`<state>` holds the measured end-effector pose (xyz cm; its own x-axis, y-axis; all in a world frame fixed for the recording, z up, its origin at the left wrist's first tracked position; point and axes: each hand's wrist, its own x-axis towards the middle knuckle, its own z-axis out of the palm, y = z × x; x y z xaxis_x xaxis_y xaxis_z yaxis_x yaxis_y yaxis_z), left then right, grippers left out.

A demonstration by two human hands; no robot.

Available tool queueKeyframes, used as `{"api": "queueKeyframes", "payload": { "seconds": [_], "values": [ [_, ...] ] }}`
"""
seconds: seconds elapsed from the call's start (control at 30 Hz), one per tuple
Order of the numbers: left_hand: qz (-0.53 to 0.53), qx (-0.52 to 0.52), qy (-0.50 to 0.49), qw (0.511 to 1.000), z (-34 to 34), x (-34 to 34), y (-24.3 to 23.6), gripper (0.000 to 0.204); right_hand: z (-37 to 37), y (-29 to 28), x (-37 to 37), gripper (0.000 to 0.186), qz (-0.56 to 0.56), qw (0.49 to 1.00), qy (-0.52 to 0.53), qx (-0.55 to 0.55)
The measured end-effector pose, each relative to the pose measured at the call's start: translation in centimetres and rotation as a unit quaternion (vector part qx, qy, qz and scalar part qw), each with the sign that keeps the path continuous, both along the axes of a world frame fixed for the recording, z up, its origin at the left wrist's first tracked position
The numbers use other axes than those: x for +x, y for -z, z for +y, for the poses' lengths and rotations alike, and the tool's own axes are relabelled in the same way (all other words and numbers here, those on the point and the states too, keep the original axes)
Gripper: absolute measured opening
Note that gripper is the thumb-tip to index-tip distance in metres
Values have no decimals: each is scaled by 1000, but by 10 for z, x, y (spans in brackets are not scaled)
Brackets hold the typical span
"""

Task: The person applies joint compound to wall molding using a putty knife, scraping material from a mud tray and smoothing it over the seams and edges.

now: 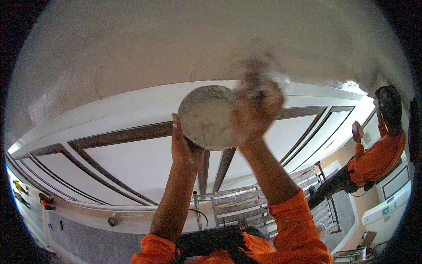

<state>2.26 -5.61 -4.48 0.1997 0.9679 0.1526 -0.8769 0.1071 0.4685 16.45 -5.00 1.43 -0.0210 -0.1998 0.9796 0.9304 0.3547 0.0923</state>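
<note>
In front of me my left hand [185, 147] is closed on the lower left side of a round, shallow bowl [205, 118], its thumb along the rim. The bowl is tilted toward me, and a pale grey-white paste coats its inside. Just right of the rim is my right hand [259, 112], raised and smeared by motion. Its fingers look curled round something blurred and dark that I cannot make out. Beyond that hand spreads a wet-looking, beige-grey coated surface [145, 57] with streaks and ridges.
White panels with dark brown trim [132, 132] run behind my arms. On the right a person in orange [373, 158] holds a pale object. Slatted metal scaffolding [246, 207] stands below, above a grey floor [88, 233]. Other people [46, 201] are small at far left.
</note>
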Motion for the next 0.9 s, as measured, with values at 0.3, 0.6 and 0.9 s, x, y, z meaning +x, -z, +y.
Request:
{"api": "queueKeyframes", "payload": {
  "seconds": [0.3,0.6,0.9],
  "values": [
    [1,12,-16,1000,1,8,26,68,-33,16,27,20,-50,982,-143,-112],
    [-14,19,8,1000,8,24,33,71,-22,37,33,21,-123,987,-54,-89],
    [-20,36,1,999,4,37,10,68,-15,0,20,20,-1,980,-81,-180]
  ]
}}
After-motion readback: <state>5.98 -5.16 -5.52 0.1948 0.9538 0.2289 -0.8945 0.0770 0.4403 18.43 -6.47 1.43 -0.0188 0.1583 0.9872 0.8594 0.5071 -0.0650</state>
